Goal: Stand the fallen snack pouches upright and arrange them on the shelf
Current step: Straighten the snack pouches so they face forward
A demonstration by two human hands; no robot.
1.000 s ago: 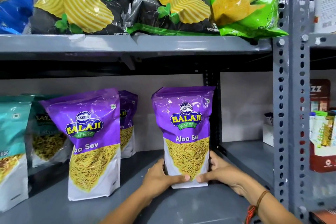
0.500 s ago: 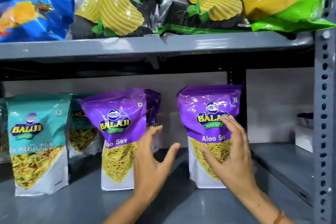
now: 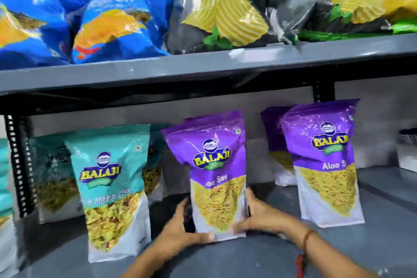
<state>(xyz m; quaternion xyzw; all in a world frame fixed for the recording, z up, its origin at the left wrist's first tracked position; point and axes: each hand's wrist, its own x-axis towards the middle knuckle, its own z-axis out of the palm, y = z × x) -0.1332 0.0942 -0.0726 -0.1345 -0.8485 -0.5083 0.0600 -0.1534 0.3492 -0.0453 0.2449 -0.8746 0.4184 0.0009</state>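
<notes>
- Left hand [image 3: 180,225] and right hand [image 3: 259,216] grip the middle purple pouch [image 3: 216,174] at its base; it stands upright on the shelf [image 3: 248,259]
- Teal pouch [image 3: 112,187] at 9 o'clock; second purple pouch [image 3: 325,162] at 3 o'clock

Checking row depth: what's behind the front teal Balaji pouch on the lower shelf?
Behind the front teal Balaji pouch, another teal pouch stands, its left part visible. A further pouch's edge peeks out at right. Anything directly behind is covered.
</notes>
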